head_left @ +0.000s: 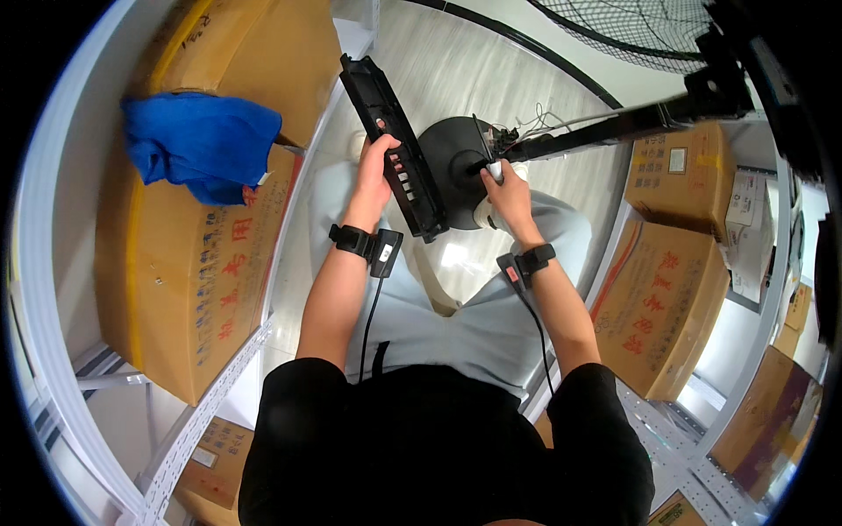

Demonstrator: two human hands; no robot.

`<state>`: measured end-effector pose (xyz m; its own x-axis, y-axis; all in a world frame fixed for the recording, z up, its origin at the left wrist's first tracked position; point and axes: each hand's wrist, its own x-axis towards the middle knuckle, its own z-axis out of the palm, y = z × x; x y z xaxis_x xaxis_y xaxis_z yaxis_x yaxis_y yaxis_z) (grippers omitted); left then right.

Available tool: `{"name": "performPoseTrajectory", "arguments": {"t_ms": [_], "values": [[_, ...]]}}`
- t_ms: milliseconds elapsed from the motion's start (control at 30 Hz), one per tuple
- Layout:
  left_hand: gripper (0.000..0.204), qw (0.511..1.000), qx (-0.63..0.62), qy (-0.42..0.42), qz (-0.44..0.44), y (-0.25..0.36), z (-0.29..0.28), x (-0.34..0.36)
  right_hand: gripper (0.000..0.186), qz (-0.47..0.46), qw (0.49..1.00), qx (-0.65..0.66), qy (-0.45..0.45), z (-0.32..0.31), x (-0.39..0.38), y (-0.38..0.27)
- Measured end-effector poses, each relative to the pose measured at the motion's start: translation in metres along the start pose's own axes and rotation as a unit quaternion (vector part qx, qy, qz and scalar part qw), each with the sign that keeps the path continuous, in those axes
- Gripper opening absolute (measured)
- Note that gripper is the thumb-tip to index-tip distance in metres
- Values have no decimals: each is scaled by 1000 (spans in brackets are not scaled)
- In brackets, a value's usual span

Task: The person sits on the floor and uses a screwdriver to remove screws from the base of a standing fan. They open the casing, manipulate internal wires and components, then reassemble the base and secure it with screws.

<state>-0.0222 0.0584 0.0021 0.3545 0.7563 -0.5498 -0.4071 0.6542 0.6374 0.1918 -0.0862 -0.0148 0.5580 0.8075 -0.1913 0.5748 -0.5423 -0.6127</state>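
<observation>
My left hand is closed on the edge of a long, narrow black plastic cover with a row of slots, tilted beside the fan's base. In my right hand is a small tool with a white handle; its tip cannot be made out. That hand is at the lower end of the black fan pole, where loose wires and small dark parts show. Under it is the round black fan base, between my feet.
Blue cloth lies over cardboard boxes on the left shelf. More boxes fill the right shelf rack. The fan's mesh cage is at the upper right. A black curved tube runs along the far floor.
</observation>
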Motion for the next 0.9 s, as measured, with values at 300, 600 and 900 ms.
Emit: {"name": "performPoseTrajectory", "arguments": {"t_ms": [300, 600, 900], "values": [[30, 999, -28, -14, -44, -2, -2, 9, 38, 103, 994, 25, -10, 20, 41, 2], [26, 998, -10, -27, -54, -18, -18, 24, 31, 55, 996, 67, -3, 15, 20, 2], [21, 997, 9, -38, -67, -26, -7, 21, 28, 61, 997, 7, -54, 4, 7, 30]]}}
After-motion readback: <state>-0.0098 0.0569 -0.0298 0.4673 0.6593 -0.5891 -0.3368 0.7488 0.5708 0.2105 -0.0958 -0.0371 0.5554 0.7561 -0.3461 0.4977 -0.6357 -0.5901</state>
